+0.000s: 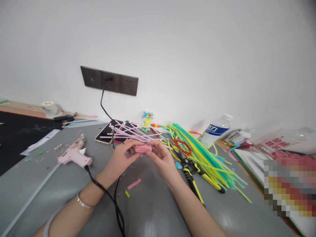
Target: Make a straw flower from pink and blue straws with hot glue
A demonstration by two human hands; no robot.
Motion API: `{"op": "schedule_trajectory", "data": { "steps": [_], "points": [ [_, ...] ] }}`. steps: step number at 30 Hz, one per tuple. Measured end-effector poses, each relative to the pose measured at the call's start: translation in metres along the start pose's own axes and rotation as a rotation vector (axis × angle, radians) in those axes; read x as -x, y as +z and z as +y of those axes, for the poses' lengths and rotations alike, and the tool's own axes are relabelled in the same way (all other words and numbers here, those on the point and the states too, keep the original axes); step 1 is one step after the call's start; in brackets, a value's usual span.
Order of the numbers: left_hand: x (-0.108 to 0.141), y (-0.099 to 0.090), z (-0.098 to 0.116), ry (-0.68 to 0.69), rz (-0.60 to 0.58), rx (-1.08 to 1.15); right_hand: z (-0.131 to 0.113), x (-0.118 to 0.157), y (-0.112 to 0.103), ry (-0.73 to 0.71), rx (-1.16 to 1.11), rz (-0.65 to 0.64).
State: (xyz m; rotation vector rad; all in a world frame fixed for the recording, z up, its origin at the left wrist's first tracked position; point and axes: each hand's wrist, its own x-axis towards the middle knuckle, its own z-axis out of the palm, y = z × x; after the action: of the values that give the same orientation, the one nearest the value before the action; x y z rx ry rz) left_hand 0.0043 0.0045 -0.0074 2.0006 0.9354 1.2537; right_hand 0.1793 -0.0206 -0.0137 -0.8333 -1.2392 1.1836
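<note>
Between my two hands, above the grey table, is a small bundle of folded pink pipe cleaner (143,149). My left hand (124,156) pinches its left end between thumb and fingers. The right end is held the same way by my right hand (161,158). Below them on the table lie a short pink fuzzy piece (134,183) and a small yellow-green piece (127,194). Just behind my hands, loose pale pink pipe cleaners (134,131) are spread over two phones (105,135).
A pink glue gun (75,157) lies at left, its black cord (108,194) passing near my left arm. Yellow-handled pliers (192,179), red-handled scissors (184,147) and green and yellow pipe cleaners (209,158) lie at right. A plastic bottle (214,130) stands by the wall.
</note>
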Motion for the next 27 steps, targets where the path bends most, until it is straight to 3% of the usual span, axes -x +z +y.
{"op": "schedule_trajectory", "data": {
  "steps": [9, 27],
  "points": [
    [0.0016, 0.0007, 0.0008, -0.083, -0.080, 0.067, -0.0010, -0.0018, -0.0007, -0.033, 0.033, 0.045],
    [0.0009, 0.0013, 0.0050, -0.140, -0.043, 0.284, -0.0046, -0.0017, 0.0003, -0.077, 0.063, 0.059]
  ]
}}
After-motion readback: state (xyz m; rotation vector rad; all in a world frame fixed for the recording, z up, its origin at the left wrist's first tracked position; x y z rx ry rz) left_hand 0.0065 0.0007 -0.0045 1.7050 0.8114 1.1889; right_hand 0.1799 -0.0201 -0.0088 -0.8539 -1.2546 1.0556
